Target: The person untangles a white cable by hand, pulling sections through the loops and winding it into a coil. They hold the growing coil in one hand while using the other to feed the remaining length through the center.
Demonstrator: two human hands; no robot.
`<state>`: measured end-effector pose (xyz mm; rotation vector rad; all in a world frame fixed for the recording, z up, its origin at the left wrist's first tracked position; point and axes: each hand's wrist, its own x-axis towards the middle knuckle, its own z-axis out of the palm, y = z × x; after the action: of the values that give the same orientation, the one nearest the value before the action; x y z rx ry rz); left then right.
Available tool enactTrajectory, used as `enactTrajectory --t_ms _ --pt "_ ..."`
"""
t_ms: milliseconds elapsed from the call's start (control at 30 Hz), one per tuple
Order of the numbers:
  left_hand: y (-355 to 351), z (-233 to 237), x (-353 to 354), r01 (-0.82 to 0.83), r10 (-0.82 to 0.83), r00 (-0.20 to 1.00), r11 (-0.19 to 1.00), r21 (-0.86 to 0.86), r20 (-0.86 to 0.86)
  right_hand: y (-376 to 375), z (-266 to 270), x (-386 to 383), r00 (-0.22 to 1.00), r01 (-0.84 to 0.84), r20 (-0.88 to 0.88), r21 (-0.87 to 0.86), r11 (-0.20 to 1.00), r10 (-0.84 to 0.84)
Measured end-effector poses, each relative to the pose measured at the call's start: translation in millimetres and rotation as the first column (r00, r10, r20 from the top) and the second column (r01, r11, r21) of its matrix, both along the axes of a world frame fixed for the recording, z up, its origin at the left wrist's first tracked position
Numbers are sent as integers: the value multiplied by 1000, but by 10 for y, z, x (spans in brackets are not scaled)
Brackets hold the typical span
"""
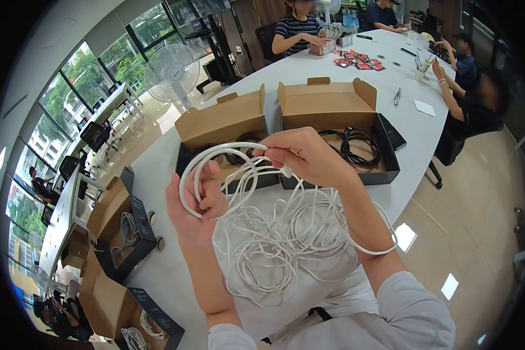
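Note:
A loop of white cable is held up in front of me between both hands. My left hand has its fingers curled through and around the loop at its left side. At the loop's upper right, my right hand pinches the cable between thumb and fingers. Below the hands, a loose, tangled heap of white cable lies at the table edge near my body. One strand passes around my right forearm. The exact pinch point is partly hidden by my fingers.
Behind my hands stand two open boxes, a left box and a right box, with black cables inside. More open boxes with grey or white cables are at left. Several people sit around; red packets lie on the table.

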<state>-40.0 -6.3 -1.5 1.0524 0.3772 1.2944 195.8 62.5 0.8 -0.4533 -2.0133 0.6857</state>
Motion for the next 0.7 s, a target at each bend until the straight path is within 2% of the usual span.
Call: enactTrajectory --t_ms 100,133,200,233,367,400,567,667,700 --pt "-26 10 73 17 -10 990 999 47 -143 -40 -4 -44 992 121 -37 -5 993 -122" --pt "-52 6 63 -31 45 963 998 57 -265 -38 -3 -38 993 119 -9 55 991 -118" --pt "-65 -2 91 25 -12 965 999 43 -262 -27 1 -25 992 107 49 176 979 -117" --pt "-66 -2 109 53 -42 965 998 37 -260 -22 -9 -33 992 110 43 184 977 -120" --pt "-56 11 170 90 -102 978 993 -71 -185 -74 -2 -26 981 170 60 212 962 -187" --pt "-50 -9 168 171 -175 983 983 -65 -55 -89 6 -22 974 201 53 234 951 -218" --pt "-76 52 217 148 -147 989 984 -97 18 -140 32 -16 921 365 14 316 876 -389" --pt "-34 -10 151 174 -166 983 977 -120 75 -152 36 -30 923 372 -24 308 875 -384" --pt "-34 -11 183 131 -118 988 982 -138 102 -148 37 -32 924 372 -35 309 876 -380"
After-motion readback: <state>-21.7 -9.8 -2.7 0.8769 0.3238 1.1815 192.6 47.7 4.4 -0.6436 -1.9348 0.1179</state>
